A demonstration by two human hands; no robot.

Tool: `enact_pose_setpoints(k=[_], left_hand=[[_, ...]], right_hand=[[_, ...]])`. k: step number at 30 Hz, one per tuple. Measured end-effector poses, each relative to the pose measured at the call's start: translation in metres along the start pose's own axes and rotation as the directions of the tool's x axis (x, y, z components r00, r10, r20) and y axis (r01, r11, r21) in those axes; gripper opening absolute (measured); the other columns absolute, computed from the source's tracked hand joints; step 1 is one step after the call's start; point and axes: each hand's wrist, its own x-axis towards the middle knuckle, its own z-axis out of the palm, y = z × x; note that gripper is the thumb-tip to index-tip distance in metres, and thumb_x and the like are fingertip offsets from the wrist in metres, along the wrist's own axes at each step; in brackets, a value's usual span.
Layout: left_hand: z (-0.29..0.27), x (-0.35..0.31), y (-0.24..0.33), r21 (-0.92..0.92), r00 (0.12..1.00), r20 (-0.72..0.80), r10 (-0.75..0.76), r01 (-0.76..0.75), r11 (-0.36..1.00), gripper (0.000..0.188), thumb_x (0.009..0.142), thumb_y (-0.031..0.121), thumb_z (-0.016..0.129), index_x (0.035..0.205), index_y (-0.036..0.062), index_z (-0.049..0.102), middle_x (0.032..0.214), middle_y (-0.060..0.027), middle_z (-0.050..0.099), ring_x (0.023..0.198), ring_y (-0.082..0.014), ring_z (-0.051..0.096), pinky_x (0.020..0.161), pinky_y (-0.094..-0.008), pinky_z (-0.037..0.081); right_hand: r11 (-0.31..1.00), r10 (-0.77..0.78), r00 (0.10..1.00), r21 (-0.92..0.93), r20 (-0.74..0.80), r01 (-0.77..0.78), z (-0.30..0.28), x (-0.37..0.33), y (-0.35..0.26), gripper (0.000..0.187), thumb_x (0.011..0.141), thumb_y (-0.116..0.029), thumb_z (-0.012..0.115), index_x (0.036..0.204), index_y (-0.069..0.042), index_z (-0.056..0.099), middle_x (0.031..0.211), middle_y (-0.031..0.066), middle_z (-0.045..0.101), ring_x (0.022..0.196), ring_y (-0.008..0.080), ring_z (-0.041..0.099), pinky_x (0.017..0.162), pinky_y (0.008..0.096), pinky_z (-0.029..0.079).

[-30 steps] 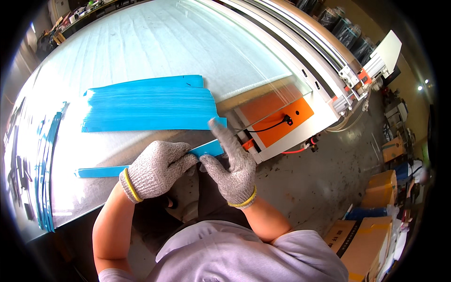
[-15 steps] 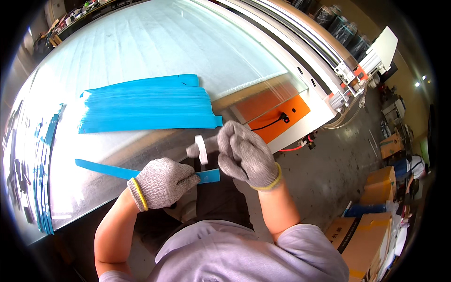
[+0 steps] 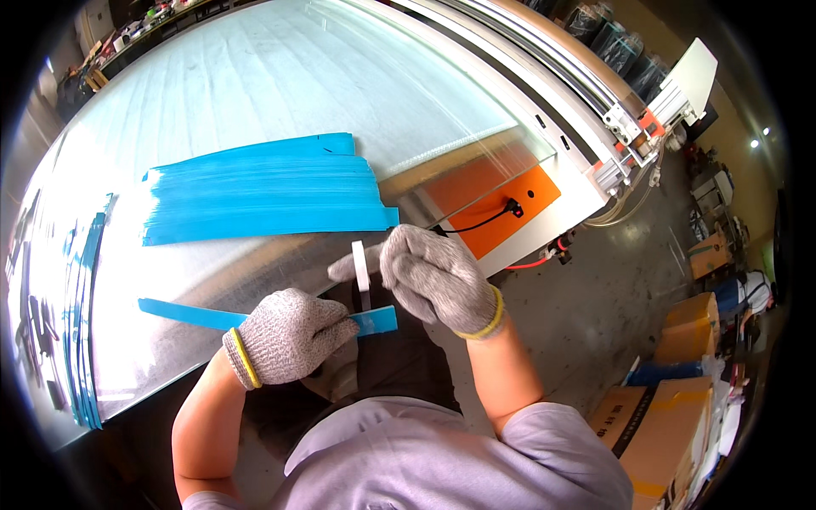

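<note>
My left hand (image 3: 289, 338), in a grey knit glove with a yellow cuff, pinches a narrow blue strip (image 3: 191, 313). The strip's long part reaches left over the near edge of the glass-topped table, and a short end sticks out past my thumb. In a matching glove, my right hand (image 3: 442, 276) carries a thin white roll of tape (image 3: 361, 265) around its outstretched index finger, the other fingers curled. A short tail of tape hangs from the roll toward the strip's short end; whether they touch is hard to tell. Beyond both hands lies a wide layer of blue strips (image 3: 268, 191).
The large glass sheet (image 3: 340, 76) covers the table. More blue strips (image 3: 85, 323) and dark strips lie at its left edge. To the right are an orange panel (image 3: 518, 204) with a black cable, a machine rail (image 3: 578, 127), and cardboard boxes (image 3: 654, 433) on the floor.
My right hand and the tape roll have shifted slightly left, and the roll now appears narrower, more edge-on. My left hand keeps its pinch on the blue strip, nearly still.
</note>
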Motion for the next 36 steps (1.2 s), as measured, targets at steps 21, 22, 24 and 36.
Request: enact_pose_setpoints(k=[21,22,24,36], left_hand=[[0.001,0.004,0.02,0.033,0.861,-0.509,0.024,-0.008,0.999,0.016,0.094,0.018,0.067,0.091,0.0027,0.065,0.075,-0.0212,0.063,0.068,-0.0423,0.062,0.062,-0.0458,0.049],[0.003,0.005,0.021,0.088,0.837,-0.546,0.032,0.019,0.996,0.015,0.093,0.018,0.068,0.092,0.0037,0.065,0.075,-0.0213,0.063,0.068,-0.0425,0.062,0.062,-0.0465,0.049],[0.004,0.005,0.02,0.164,0.838,-0.542,0.058,0.038,0.986,0.014,0.089,0.017,0.072,0.091,0.0044,0.065,0.074,-0.0199,0.063,0.068,-0.0415,0.062,0.061,-0.0466,0.049],[-0.01,-0.025,0.052,0.337,0.698,-0.64,0.32,-0.118,0.934,0.016,0.072,0.011,0.077,0.08,0.0068,0.064,0.067,-0.0112,0.059,0.062,-0.0367,0.059,0.059,-0.045,0.047]], right_hand=[[0.806,-0.385,0.783,-0.591,-0.489,0.028,0.059,-0.007,0.043,0.021,0.084,0.004,0.072,0.104,-0.001,0.068,0.095,0.0097,0.067,0.081,0.0202,0.065,0.069,0.0307,0.051],[0.756,-0.439,0.765,-0.654,-0.472,0.031,0.063,-0.003,0.04,0.02,0.082,0.001,0.074,0.101,-0.002,0.068,0.09,0.0114,0.065,0.075,0.0242,0.065,0.066,0.0325,0.05],[0.661,-0.466,0.766,-0.75,-0.443,-0.032,0.068,0.0,0.038,0.02,0.078,0.001,0.073,0.096,-0.002,0.066,0.087,0.0151,0.062,0.076,0.033,0.063,0.066,0.0382,0.05],[0.518,-0.687,0.547,-0.851,-0.478,-0.092,-0.008,-0.001,0.021,0.008,0.088,0.003,0.069,0.093,-0.002,0.066,0.088,0.0078,0.067,0.072,0.0145,0.062,0.061,0.0289,0.051]])
